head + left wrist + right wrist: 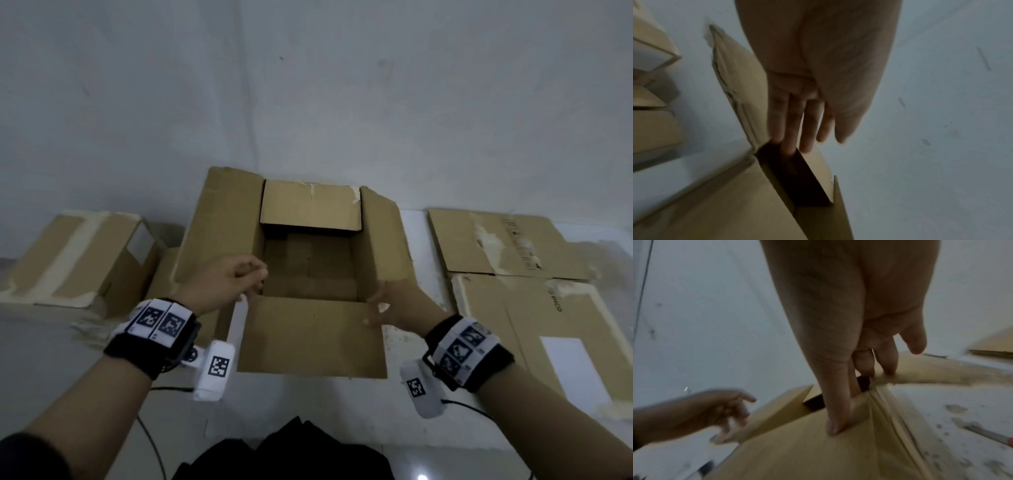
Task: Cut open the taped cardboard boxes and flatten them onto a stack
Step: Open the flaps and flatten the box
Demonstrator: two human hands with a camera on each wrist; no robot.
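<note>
1. A taped cardboard box (82, 253) lies closed at the left edge of the head view, against the white wall (308, 85).
2. The left hand (222, 282) hovers at the near-left corner of the open cardboard box (308, 260); its grip is loose, fingers (793, 126) nearly straight and slightly spread, reaching toward the box's dark opening and holding nothing.
3. The open box stands in the centre of the frame with all four flaps folded out; the near flap (311, 335) points toward the person.
4. The right hand (397, 305) is at the near-right corner, its grip pinching the near flap: the thumb (836, 418) presses on top, fingers tucked behind the edge.
5. Flattened cardboard sheets (513, 274) lie stacked at the right of the frame.
6. A box cutter (986, 433) lies on the surface at the right edge of the right-wrist view.
</note>
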